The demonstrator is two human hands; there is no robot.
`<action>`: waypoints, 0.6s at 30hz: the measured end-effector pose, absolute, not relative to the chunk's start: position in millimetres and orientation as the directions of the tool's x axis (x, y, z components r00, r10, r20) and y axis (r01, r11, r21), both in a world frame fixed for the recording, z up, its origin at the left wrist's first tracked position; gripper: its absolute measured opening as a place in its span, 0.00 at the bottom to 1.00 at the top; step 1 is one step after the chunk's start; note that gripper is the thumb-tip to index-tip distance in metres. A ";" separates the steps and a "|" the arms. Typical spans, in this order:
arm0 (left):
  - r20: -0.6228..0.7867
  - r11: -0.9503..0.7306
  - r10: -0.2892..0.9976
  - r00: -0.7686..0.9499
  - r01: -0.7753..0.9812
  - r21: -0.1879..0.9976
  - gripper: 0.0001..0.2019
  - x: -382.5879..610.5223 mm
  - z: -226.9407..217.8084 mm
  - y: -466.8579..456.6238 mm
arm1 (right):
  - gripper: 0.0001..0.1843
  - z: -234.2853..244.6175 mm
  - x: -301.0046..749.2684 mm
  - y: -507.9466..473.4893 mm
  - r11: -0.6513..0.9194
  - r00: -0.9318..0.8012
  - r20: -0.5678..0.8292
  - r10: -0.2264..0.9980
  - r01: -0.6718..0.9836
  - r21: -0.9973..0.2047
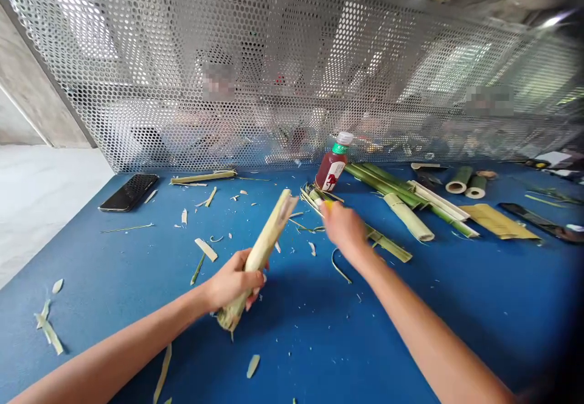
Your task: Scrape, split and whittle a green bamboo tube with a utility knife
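Left hand (pixel 235 281): closed around the lower part of a peeled bamboo stalk (pixel 261 249), held over the blue tabletop (pixel 292 355).
Right hand (pixel 344 229): fingers partly curled and blurred, at a bundle of green bamboo strips (pixel 314 200); hold cannot be told.
Cut hazard: splintered stalk edges may nick the left palm if the grip slips.
Spill hazard: a plastic drink bottle (pixel 332 163) stands just behind the strips; a wide right-hand sweep could topple it.

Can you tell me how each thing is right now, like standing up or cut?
Left hand, gripping the bamboo piece.
Bamboo piece, pale, frayed at the top.
Right hand, blurred, at the bamboo strips.
Bamboo strips, split, bunched together.
Plastic bottle, upright, capped.
Phone, lying flat, screen dark.
Short bamboo sections, cut, lying on their sides.
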State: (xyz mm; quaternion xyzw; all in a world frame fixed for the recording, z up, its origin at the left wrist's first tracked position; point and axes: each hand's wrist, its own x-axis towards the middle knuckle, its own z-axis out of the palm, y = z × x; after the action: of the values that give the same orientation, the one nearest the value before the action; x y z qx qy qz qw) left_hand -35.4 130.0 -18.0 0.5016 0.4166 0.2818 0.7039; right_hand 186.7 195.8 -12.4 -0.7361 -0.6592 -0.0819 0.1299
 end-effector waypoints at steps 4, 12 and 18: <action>-0.312 0.366 0.771 0.556 0.015 0.930 0.14 -26.8 -4.9 122.8 | 0.26 -3.6 216.5 194.7 -0.020 0.079 0.394 0.916 0.988 -0.152; -0.417 0.436 0.844 0.338 0.024 0.900 0.28 -65.0 -4.0 114.4 | 0.21 -9.1 159.5 161.0 0.389 -0.242 0.398 0.885 0.855 -0.344; -0.392 0.383 0.884 0.255 0.084 0.920 0.26 -77.8 -17.2 106.4 | 0.24 -13.4 114.0 145.3 0.537 -0.499 0.218 0.839 0.826 -0.174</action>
State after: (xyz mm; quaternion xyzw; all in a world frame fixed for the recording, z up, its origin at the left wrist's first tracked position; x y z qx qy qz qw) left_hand -77.8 106.4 -17.2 0.4603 0.5256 0.3105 0.6445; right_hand 114.0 145.3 -13.4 -0.4808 -0.8654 0.0230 0.1390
